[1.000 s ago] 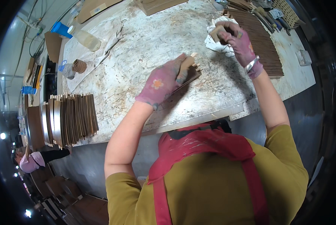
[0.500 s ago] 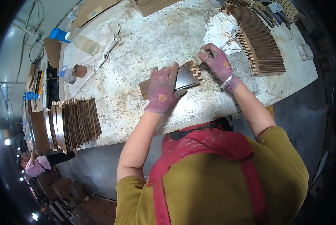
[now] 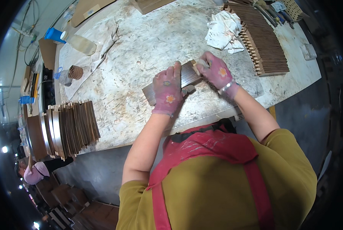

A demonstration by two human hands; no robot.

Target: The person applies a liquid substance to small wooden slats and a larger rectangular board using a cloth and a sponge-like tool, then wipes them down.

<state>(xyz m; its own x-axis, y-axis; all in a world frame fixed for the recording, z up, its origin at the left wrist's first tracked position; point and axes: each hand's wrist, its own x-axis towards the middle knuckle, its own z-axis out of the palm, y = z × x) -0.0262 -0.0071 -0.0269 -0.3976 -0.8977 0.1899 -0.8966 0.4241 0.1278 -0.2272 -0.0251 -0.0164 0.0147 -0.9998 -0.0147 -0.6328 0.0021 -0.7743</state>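
A dark brown wooden board (image 3: 189, 74) lies slantwise on the worktable (image 3: 140, 46), with pale wooden pegs at its right end. My left hand (image 3: 167, 90), in a pinkish-purple glove with flower prints, grips the board across its middle, thumb along the near edge. At the pegged end is my right hand (image 3: 216, 71), in a matching glove. Its fingers are closed on a small tan pad (image 3: 196, 68), perhaps folded sandpaper, mostly hidden by the glove. The right hand covers most of the pegs.
Several similar boards stand in a row (image 3: 70, 128) at the left edge; another pegged stack (image 3: 265, 44) lies far right beside a white rag (image 3: 225, 32). A bottle (image 3: 81, 44) and a brown roll (image 3: 75, 72) are far left. Beyond the table's left end is another person (image 3: 35, 172).
My right hand has moved slightly left and down onto the board's pegged end, covering pegs that showed before. My left hand stays on the board.
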